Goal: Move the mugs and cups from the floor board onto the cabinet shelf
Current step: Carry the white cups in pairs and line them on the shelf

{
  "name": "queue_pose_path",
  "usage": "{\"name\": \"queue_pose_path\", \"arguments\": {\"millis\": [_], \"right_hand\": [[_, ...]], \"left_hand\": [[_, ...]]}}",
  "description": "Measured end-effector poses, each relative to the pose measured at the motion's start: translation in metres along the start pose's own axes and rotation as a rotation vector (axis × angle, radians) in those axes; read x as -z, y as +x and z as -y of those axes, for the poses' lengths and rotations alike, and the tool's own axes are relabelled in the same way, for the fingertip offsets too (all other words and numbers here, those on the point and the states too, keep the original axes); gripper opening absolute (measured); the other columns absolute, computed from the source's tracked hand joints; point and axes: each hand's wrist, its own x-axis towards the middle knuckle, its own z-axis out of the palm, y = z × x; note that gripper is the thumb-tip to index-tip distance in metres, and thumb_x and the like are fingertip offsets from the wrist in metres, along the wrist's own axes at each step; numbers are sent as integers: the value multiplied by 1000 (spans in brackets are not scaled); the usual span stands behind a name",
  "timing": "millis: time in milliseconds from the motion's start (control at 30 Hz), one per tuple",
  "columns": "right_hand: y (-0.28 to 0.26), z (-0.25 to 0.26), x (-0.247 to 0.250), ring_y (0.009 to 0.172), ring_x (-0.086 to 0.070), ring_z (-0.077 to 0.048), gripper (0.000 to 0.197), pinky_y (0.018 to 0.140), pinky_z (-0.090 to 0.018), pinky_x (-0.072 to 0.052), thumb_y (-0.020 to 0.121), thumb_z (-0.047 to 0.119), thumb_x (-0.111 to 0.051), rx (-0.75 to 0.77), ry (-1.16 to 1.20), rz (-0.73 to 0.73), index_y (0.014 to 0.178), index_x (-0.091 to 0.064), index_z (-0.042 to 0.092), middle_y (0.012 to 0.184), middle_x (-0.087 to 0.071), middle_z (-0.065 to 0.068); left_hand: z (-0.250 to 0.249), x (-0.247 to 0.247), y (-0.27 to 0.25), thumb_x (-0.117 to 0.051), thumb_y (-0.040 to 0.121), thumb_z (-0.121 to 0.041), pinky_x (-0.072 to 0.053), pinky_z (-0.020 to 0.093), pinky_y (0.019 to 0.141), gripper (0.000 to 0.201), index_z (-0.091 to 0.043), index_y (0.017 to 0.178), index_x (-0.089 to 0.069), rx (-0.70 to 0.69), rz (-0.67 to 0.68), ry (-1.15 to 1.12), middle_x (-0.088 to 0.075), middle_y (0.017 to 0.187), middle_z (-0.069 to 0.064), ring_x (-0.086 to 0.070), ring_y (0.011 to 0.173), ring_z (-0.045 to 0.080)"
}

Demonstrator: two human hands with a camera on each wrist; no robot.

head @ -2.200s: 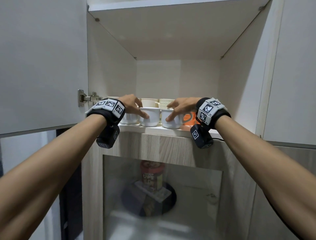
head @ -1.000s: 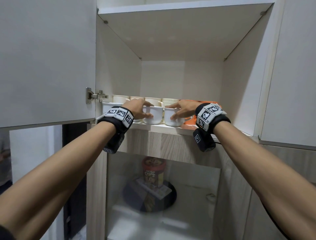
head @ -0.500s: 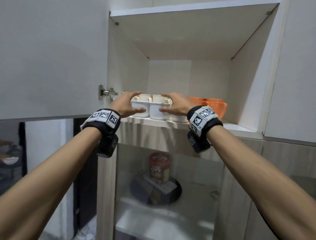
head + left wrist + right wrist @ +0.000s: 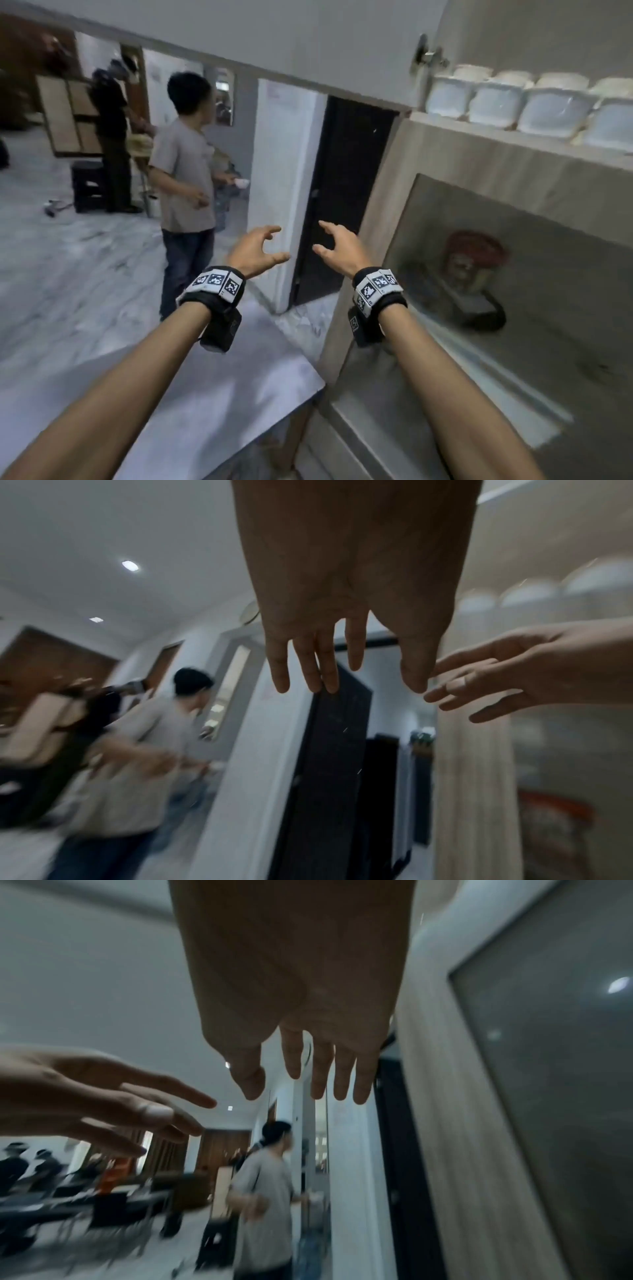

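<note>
— Four white cups [image 4: 544, 111] are sitting in a row along the front edge of the cabinet shelf [image 4: 513, 137], touching side by side, with paler ones showing behind.

— And the hands?

— Both are hanging in the air below the shelf, holding nothing; the left hand [image 4: 255, 251] and right hand [image 4: 337, 250] are each spreading their fingers loosely.

— How would the cups be handling?

— Probably stiff, glazed, slippery and breakable, fairly light. I'm judging that pinching across the rim, or wrapping the body, would be safest.
</note>
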Motion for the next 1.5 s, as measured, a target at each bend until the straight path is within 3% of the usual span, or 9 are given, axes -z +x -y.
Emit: {"name": "queue_pose_path", "arguments": {"millis": [167,300,567,700,867,1000,1133,1233,1500], "right_hand": [[-47,23,-186,129,-51,-26,67,106,-37,-42,83,34,-63,-78,74,373,144,-41,20,142,-51,-8],[-90,49,-309,131,-46,-28,68,108,-38,-38,85,35,-64,-73,81,574,146,-37,20,146,-46,-11],[-126,127,-474,137,-35,-31,91,107,-42,-37,78,40,-73,-66,130,747,151,-22,21,152,-32,-11],[-114,160,-520,136,-32,-37,107,105,-51,-39,71,37,-80,-25,78,771,153,-13,18,153,-27,-15],[-82,183,-564,137,-28,-42,118,106,-55,-35,69,39,-82,12,-27,797,154,-2,23,157,-14,-20],[-72,197,-592,143,-18,-41,125,111,-57,-28,67,33,-84,11,-90,942,152,7,37,160,0,-15],[-80,206,-613,133,-32,-42,113,105,-55,-35,64,32,-85,41,-199,899,149,-11,43,154,-18,-11],[-85,205,-617,127,-40,-38,97,100,-52,-38,66,28,-82,8,-184,821,144,-25,44,146,-30,-7],[-105,160,-587,119,-44,-45,92,98,-52,-46,60,31,-88,-234,22,830,136,-37,40,137,-32,-12]], "left_hand": [[161,-32,-95,-72,79,-42,-43,37,103,70,-18,139,-47,353,167,100,-54,136,10,-52,126,25],[270,-42,-155,-71,79,-46,-41,45,105,75,-20,142,-42,530,252,230,-46,143,15,-47,129,32],[438,-26,-220,-81,66,-48,-32,51,112,102,-21,150,-29,594,339,402,-26,157,12,-28,142,34],[490,-20,-226,-84,62,-46,-29,59,111,115,-21,153,-17,552,471,493,-9,162,11,-19,145,38],[534,-21,-217,-86,60,-43,-28,60,112,123,-26,154,-8,530,612,508,2,163,7,-13,147,38],[555,-28,-216,-89,57,-34,-39,57,104,125,-31,153,-10,474,688,500,1,163,3,-27,140,40],[565,-31,-211,-86,62,-29,-44,55,99,112,-34,151,-19,429,676,499,-19,159,8,-40,128,43],[562,-33,-209,-86,61,-28,-48,54,93,101,-31,146,-32,421,626,496,-40,142,12,-47,120,42],[535,-36,-204,-84,58,-41,-49,48,85,91,-32,138,-41,405,599,475,-48,134,6,-47,118,37]]}}
